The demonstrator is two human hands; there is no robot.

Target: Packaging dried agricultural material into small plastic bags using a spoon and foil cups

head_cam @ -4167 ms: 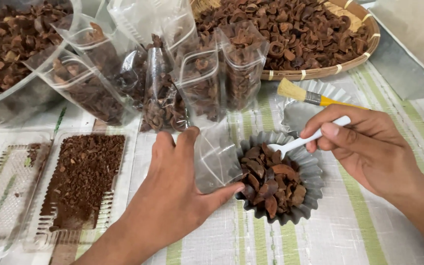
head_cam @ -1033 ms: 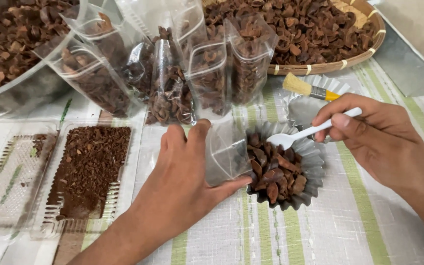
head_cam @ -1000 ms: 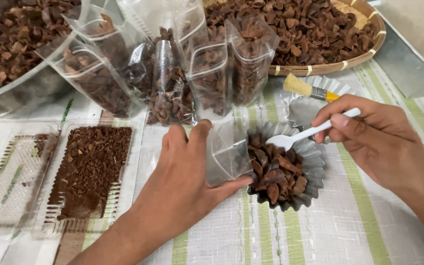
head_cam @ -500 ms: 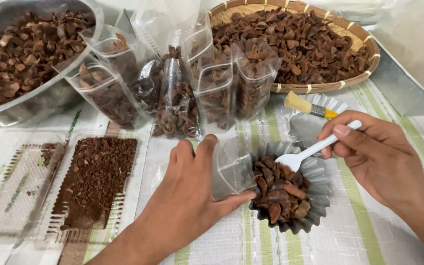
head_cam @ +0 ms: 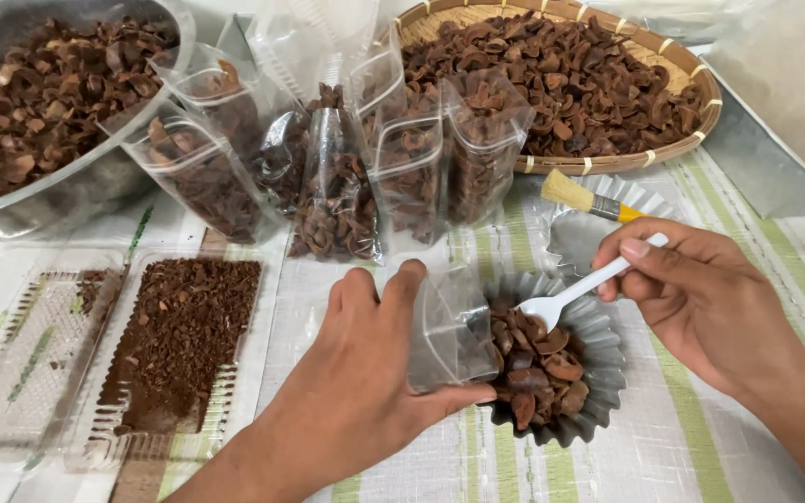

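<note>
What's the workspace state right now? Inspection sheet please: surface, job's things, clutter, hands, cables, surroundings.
Surface: striped cloth, white with green.
Job's things: fluted metal cup holding brown pieces; empty clear pouch; white plastic spoon.
Clutter: filled pouches, brush, clear tray of crumbs.
Hands: left hand grips the pouch; right hand holds the spoon over the cup.
Cables: nothing seen.
Surroundings: woven basket, metal bowl, both with brown pieces.

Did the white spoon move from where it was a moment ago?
Yes. The white spoon in the right hand has dipped lower: its bowl now rests on the brown pieces in the fluted metal cup, where earlier it sat near the cup's upper rim.
</note>
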